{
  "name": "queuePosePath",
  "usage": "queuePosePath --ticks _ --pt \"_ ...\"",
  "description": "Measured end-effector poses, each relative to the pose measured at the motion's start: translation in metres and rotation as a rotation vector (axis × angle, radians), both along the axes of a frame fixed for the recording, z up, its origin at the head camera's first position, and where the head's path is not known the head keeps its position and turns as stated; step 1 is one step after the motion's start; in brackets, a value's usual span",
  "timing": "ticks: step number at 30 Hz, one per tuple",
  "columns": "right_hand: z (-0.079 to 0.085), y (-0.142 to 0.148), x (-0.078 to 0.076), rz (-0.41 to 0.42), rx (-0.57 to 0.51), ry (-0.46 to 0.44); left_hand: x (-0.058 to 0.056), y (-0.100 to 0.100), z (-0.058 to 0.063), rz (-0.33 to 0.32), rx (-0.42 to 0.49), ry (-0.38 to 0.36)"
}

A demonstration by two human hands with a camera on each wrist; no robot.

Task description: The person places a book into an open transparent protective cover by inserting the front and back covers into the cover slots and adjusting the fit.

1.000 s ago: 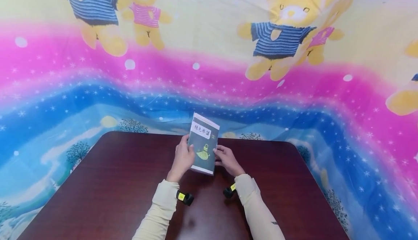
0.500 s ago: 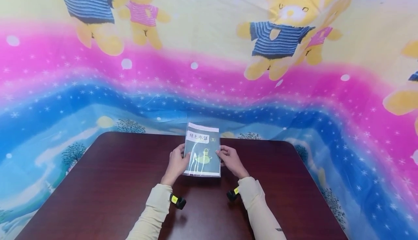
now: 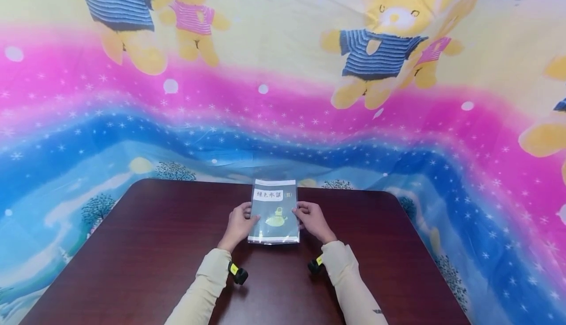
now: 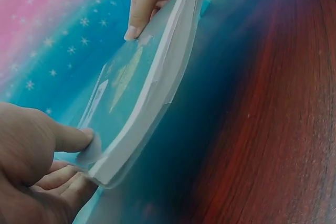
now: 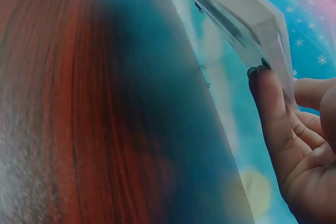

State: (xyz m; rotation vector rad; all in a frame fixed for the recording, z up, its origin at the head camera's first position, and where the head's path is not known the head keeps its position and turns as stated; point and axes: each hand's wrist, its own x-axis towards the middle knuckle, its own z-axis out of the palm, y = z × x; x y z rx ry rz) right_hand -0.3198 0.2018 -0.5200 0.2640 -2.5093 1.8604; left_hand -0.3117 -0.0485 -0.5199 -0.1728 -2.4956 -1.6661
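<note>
A book (image 3: pixel 274 212) in a clear plastic cover is held up over the table, its grey-green front with a yellow-green picture and a white title label facing me. My left hand (image 3: pixel 239 224) grips its left edge, thumb on the front and fingers behind. At the opposite edge my right hand (image 3: pixel 313 218) pinches it the same way. In the left wrist view the book (image 4: pixel 142 87) shows its white page block, with the left hand (image 4: pixel 42 161) at the near corner. From the right wrist view, the right hand's fingers (image 5: pixel 273 108) support the back.
The dark red-brown wooden table (image 3: pixel 155 246) spreads below both arms and reflects light. Behind its far edge hangs a colourful cloth (image 3: pixel 283 108) printed with bears and snowflakes. Each wrist carries a small black camera (image 3: pixel 239 273) with a yellow label.
The book was turned at an angle and higher; it has swung round to face me squarely and come down, its top leaning back. Both hands keep hold, the left having shifted slightly left.
</note>
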Motion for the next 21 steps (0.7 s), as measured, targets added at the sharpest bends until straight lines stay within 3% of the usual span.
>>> queuePosePath --ticks 7,11,21 --pt "-0.008 0.003 -0.002 -0.043 0.058 -0.03 -0.005 0.0 -0.008 -0.075 -0.058 -0.081" --pt "-0.013 0.003 -0.001 -0.028 0.089 -0.038 -0.006 -0.001 -0.014 -0.097 -0.085 -0.117" --pt "-0.014 0.007 -0.003 0.015 0.13 -0.061 -0.011 0.005 -0.016 -0.067 -0.103 -0.048"
